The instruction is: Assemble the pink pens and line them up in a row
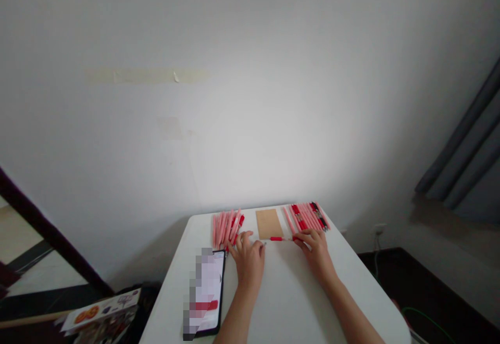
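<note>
A red pen [276, 239] lies sideways just in front of a brown card-like rectangle [269, 223]. My right hand [314, 245] pinches the pen's right end between thumb and fingers. My left hand [247, 258] is spread, its fingertips by the left bundle of pens [225, 228] and its thumb side near the pen's left end. A small grey tip shows beside that thumb; whether the thumb touches it I cannot tell. The left bundle mixes pink and red pens, heaped loosely. On the right, another row of pens [307, 216] holds pink, red and black ones side by side.
A phone [209, 292] with a lit, partly blurred screen lies left of my left forearm on the white table [289, 302]. The wall [250, 125] rises behind the table. A printed box [103, 310] stands low at the left, and a grey curtain [469, 162] hangs at the right.
</note>
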`<state>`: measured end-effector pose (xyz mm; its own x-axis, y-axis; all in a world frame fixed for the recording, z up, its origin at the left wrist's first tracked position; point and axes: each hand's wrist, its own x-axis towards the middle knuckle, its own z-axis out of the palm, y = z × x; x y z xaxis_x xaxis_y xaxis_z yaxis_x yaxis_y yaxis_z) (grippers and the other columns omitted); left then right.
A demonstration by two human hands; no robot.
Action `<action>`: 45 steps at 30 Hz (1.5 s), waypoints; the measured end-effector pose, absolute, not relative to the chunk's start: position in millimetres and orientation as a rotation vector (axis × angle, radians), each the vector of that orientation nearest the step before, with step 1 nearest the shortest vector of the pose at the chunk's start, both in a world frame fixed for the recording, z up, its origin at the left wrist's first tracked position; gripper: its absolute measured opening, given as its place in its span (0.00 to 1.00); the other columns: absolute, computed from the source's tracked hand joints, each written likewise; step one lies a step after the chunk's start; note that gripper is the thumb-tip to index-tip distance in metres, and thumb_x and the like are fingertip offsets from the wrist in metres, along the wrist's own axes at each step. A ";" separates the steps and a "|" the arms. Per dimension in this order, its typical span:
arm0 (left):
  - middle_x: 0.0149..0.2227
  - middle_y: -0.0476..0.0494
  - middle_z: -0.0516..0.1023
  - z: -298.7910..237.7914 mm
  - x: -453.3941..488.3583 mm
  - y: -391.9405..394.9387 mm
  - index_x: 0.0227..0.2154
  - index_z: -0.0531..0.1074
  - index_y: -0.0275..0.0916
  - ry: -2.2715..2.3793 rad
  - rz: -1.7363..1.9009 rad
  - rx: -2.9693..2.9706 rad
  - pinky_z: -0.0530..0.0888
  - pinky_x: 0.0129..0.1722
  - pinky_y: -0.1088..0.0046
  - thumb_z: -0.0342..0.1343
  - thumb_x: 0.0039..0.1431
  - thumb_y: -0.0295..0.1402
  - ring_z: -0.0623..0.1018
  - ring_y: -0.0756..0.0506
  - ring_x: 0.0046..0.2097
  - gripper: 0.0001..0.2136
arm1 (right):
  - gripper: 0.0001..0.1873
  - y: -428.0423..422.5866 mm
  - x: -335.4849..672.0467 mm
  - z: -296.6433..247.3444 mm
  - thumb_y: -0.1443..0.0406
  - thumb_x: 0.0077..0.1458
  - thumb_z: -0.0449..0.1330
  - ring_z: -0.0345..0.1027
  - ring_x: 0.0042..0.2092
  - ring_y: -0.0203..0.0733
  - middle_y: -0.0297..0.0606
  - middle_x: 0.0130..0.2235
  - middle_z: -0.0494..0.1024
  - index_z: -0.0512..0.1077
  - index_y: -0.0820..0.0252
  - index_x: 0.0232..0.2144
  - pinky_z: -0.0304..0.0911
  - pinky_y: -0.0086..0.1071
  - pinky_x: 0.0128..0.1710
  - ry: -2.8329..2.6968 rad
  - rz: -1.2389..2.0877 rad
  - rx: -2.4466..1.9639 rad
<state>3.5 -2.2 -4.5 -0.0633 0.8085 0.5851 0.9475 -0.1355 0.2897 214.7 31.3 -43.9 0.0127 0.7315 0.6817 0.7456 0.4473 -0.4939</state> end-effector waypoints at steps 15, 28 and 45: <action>0.48 0.43 0.71 -5.0 -0.1 -0.5 0.31 0.75 0.44 -1.917 -1.137 -1.946 0.51 0.57 0.40 0.51 0.56 0.30 0.65 0.38 0.54 0.07 | 0.18 33.1 215.5 -46.8 0.53 0.60 0.52 0.63 0.43 0.49 0.43 0.38 0.74 0.78 0.52 0.36 0.62 0.45 0.45 -1.701 -0.002 -1.285; 0.48 0.45 0.72 -1.9 -0.9 -1.7 0.30 0.76 0.46 -1.958 -1.204 -1.937 0.52 0.58 0.42 0.53 0.56 0.30 0.66 0.40 0.54 0.07 | 0.18 33.0 216.2 -47.1 0.53 0.60 0.52 0.62 0.44 0.48 0.42 0.39 0.73 0.78 0.52 0.36 0.61 0.43 0.45 -1.704 0.011 -1.297; 0.48 0.45 0.72 -0.3 -0.3 -2.2 0.31 0.76 0.46 -1.959 -1.199 -1.943 0.51 0.59 0.42 0.53 0.56 0.31 0.67 0.40 0.54 0.07 | 0.17 31.1 213.5 -43.6 0.55 0.59 0.52 0.63 0.44 0.49 0.44 0.38 0.73 0.79 0.53 0.36 0.62 0.45 0.44 -1.686 0.032 -1.266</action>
<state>-0.3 -2.2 -0.3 -0.1602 0.7844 0.5992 0.8905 -0.1471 0.4306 213.5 31.1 -43.6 0.0327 0.7390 0.6729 0.7130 0.4546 -0.5339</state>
